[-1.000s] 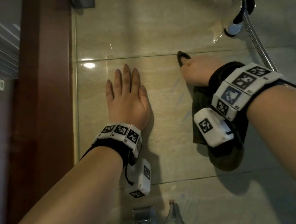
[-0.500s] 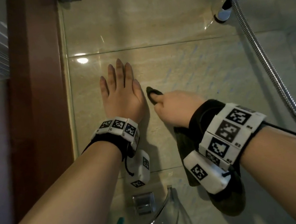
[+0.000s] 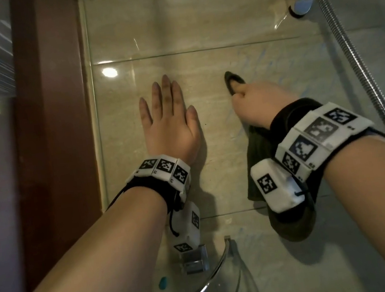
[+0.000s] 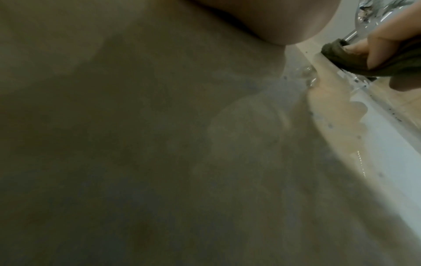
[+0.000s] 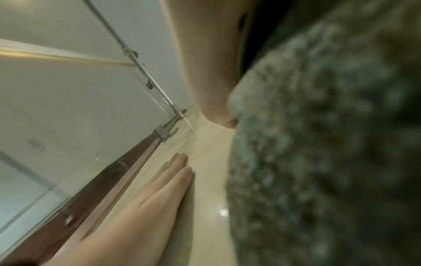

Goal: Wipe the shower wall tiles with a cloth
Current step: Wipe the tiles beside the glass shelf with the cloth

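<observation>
Cloth (image 3: 291,218) looks soft, floppy, light; right hand (image 3: 262,104) bunches its top, best hold; left hand (image 3: 171,126) flat, fingers straight, on tiles (image 3: 195,23).

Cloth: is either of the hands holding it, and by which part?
The right hand grips the dark cloth at its upper end, the rest hanging down. The left hand holds nothing, flat on the wall tile.
</observation>
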The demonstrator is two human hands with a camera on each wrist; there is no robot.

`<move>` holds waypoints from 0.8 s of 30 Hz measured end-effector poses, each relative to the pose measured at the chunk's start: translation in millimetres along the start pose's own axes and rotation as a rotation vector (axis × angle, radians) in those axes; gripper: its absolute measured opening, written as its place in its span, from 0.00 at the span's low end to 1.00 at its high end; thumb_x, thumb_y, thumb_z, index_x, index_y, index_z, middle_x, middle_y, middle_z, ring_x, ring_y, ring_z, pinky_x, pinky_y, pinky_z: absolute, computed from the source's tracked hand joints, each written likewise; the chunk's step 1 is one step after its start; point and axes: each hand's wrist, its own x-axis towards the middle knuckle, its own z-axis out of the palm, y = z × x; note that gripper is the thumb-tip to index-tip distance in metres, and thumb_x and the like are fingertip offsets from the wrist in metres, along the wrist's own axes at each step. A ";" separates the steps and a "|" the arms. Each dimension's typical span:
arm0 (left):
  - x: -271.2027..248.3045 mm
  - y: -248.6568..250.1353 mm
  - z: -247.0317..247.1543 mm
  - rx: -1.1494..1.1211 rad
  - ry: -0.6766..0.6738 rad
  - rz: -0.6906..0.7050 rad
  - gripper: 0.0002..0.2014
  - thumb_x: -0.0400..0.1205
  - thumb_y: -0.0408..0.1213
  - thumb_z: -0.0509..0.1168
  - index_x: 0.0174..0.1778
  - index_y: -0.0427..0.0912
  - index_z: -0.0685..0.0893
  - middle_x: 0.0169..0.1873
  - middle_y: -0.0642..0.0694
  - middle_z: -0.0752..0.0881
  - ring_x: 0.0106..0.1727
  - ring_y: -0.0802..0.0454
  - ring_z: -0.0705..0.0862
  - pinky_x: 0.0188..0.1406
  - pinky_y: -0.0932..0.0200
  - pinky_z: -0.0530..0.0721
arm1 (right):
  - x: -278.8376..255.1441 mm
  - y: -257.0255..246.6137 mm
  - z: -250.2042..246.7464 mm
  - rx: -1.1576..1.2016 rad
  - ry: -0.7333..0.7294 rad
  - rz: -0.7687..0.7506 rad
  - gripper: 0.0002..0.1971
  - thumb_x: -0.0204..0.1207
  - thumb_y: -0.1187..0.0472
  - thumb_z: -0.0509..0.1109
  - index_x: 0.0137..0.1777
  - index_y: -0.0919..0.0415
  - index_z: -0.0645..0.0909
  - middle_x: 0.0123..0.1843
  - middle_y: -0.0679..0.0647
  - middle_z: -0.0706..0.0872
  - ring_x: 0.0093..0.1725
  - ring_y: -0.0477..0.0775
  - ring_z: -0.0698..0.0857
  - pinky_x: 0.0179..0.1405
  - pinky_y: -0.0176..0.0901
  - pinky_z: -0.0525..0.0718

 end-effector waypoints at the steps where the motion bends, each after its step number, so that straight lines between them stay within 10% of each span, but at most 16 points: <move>1: 0.1 0.3 0.2 -0.003 -0.001 -0.001 0.32 0.85 0.50 0.35 0.86 0.43 0.44 0.85 0.46 0.41 0.85 0.50 0.39 0.81 0.45 0.32 | 1.9 1.3 -1.6 0.010 0.004 0.013 0.24 0.86 0.53 0.46 0.81 0.48 0.61 0.74 0.63 0.73 0.65 0.62 0.78 0.57 0.49 0.75; 10: 0.2 1.9 -1.1 0.002 -0.013 -0.001 0.29 0.89 0.48 0.40 0.85 0.42 0.43 0.85 0.45 0.41 0.85 0.49 0.39 0.82 0.44 0.33 | -22.3 -12.7 30.3 0.143 -0.042 -0.033 0.25 0.85 0.53 0.49 0.82 0.45 0.57 0.75 0.61 0.74 0.67 0.61 0.77 0.65 0.52 0.76; 16: 1.3 2.1 -3.0 -0.025 -0.015 -0.007 0.29 0.89 0.46 0.42 0.86 0.41 0.46 0.85 0.45 0.42 0.85 0.48 0.39 0.82 0.44 0.34 | -47.9 -17.3 57.7 -0.029 -0.041 -0.134 0.25 0.84 0.52 0.49 0.81 0.40 0.58 0.62 0.57 0.83 0.55 0.58 0.82 0.44 0.45 0.73; 24: 0.8 -3.4 -3.5 -0.067 0.061 0.032 0.27 0.89 0.42 0.46 0.85 0.42 0.54 0.85 0.47 0.51 0.86 0.48 0.47 0.82 0.47 0.36 | -54.9 -17.0 65.8 -0.039 -0.085 -0.217 0.24 0.84 0.54 0.49 0.80 0.42 0.61 0.67 0.57 0.80 0.60 0.58 0.81 0.44 0.44 0.72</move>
